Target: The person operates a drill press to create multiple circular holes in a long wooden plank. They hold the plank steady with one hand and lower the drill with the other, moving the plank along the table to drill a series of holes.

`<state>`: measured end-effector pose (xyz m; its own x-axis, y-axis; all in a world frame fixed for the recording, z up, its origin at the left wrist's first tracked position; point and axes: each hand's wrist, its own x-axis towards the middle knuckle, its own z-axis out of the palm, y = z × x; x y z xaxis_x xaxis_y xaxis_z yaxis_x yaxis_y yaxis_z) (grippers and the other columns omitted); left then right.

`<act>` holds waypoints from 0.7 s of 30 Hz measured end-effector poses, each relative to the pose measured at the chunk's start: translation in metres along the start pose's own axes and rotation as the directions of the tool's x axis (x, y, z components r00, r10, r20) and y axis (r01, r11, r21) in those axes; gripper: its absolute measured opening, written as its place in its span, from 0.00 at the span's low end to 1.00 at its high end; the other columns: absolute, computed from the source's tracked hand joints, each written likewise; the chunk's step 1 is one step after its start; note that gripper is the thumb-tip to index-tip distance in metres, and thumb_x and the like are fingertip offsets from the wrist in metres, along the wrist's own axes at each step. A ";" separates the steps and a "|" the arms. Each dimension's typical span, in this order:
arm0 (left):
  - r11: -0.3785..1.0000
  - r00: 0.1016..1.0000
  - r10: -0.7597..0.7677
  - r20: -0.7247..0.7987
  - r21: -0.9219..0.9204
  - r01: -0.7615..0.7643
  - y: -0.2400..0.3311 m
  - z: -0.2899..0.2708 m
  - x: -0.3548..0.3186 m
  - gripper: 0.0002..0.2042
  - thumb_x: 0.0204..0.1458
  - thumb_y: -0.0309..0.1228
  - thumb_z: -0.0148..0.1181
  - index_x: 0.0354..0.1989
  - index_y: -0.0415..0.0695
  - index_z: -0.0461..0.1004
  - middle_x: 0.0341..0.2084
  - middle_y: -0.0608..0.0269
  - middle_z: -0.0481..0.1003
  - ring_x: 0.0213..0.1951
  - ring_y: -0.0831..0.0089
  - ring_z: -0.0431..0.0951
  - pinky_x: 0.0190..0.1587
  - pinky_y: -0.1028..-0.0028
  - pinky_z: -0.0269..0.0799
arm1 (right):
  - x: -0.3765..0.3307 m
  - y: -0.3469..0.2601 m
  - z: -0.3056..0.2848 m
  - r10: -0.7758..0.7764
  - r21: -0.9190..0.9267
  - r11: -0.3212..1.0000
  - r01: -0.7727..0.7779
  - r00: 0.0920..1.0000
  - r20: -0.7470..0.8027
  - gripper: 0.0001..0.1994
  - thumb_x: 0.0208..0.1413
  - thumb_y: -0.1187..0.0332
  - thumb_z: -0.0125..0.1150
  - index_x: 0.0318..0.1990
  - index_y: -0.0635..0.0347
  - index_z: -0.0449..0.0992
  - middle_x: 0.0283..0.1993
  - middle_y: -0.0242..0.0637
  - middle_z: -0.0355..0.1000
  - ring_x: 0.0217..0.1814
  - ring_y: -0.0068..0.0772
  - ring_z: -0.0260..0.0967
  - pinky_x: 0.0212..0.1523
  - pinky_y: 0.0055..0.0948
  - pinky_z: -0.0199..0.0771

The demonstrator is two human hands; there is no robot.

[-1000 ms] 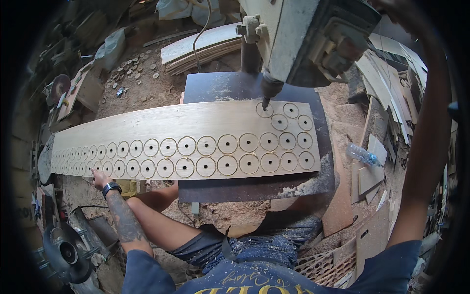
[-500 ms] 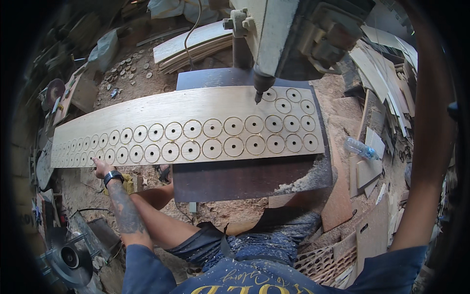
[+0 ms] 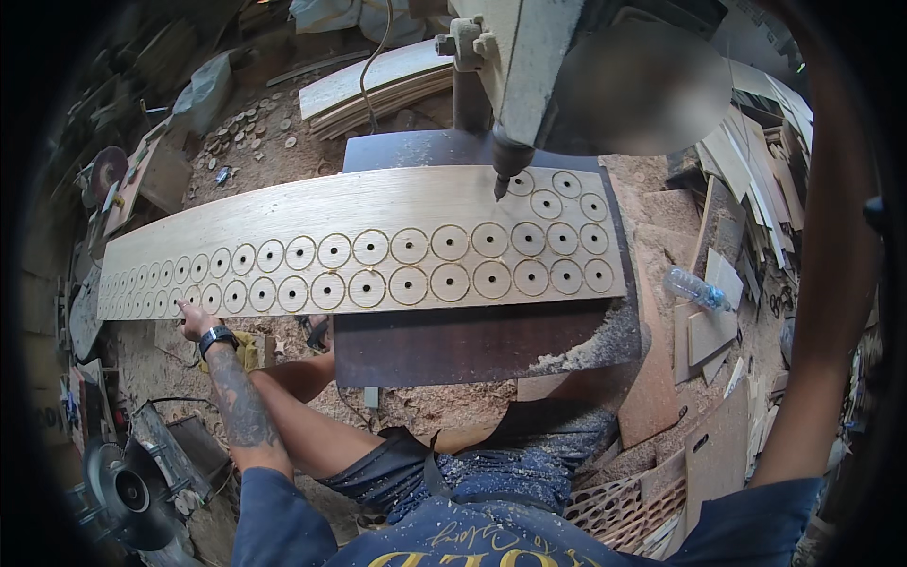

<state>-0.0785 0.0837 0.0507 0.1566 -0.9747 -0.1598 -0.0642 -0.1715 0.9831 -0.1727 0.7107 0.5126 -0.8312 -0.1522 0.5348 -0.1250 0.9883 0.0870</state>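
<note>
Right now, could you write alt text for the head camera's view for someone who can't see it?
Pale wooden board scored with rows of circles, lying on a dark table under a drill bit; a person's left fingers touch the board's near edge.

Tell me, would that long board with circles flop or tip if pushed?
The long board would probably stay stiff, since no clear droop shows where it sticks out past the dark table. It might tip leftward if let go, because so much hangs off that side, where the left hand touches it. Being flat, it would likely slide, not roll.
</note>
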 end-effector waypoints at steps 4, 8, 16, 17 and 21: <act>1.000 1.000 -0.013 0.015 0.017 0.012 0.000 -0.002 -0.002 0.40 0.51 0.49 0.66 0.59 0.22 0.62 0.58 0.33 0.67 0.57 0.47 0.72 0.57 0.59 0.72 | -0.021 0.008 0.008 -0.167 -0.099 0.983 0.155 0.977 -0.131 0.14 0.58 0.60 0.63 0.33 0.64 0.83 0.24 0.35 0.77 0.23 0.24 0.72 0.26 0.30 0.71; 1.000 1.000 -0.003 -0.003 0.030 0.003 0.005 -0.004 -0.010 0.40 0.52 0.49 0.66 0.58 0.22 0.62 0.58 0.33 0.67 0.57 0.47 0.72 0.58 0.59 0.72 | -0.037 0.019 0.008 -0.129 -0.061 0.990 0.123 0.987 -0.092 0.15 0.58 0.60 0.62 0.27 0.64 0.82 0.20 0.33 0.76 0.18 0.22 0.70 0.22 0.29 0.69; 0.992 0.998 0.032 0.059 -0.127 -0.025 0.003 -0.005 -0.015 0.39 0.52 0.49 0.65 0.57 0.22 0.63 0.57 0.33 0.68 0.56 0.48 0.73 0.57 0.59 0.72 | -0.138 0.031 0.049 0.005 0.060 0.998 -0.004 1.000 -0.020 0.14 0.61 0.59 0.61 0.44 0.60 0.82 0.27 0.39 0.78 0.25 0.26 0.72 0.30 0.31 0.69; 0.996 0.998 0.025 0.055 -0.092 -0.020 0.004 -0.005 -0.014 0.39 0.52 0.49 0.65 0.57 0.22 0.63 0.57 0.33 0.68 0.56 0.48 0.73 0.57 0.59 0.72 | -0.147 0.034 0.058 -0.016 0.071 0.997 0.022 0.996 -0.083 0.14 0.61 0.58 0.62 0.43 0.60 0.82 0.26 0.40 0.77 0.23 0.29 0.73 0.29 0.32 0.68; 0.999 0.999 -0.041 0.034 0.033 0.040 0.009 -0.005 -0.014 0.39 0.52 0.49 0.65 0.57 0.21 0.64 0.57 0.34 0.69 0.56 0.48 0.73 0.57 0.60 0.71 | -0.168 0.034 0.084 0.000 0.128 0.991 0.030 0.974 -0.228 0.13 0.61 0.60 0.61 0.41 0.61 0.81 0.27 0.45 0.76 0.26 0.39 0.75 0.29 0.37 0.70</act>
<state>-0.0761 0.0967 0.0626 0.1252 -0.9711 -0.2031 -0.0905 -0.2150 0.9724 -0.0825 0.7705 0.3552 -0.6857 -0.1491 0.7125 -0.2177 0.9760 -0.0054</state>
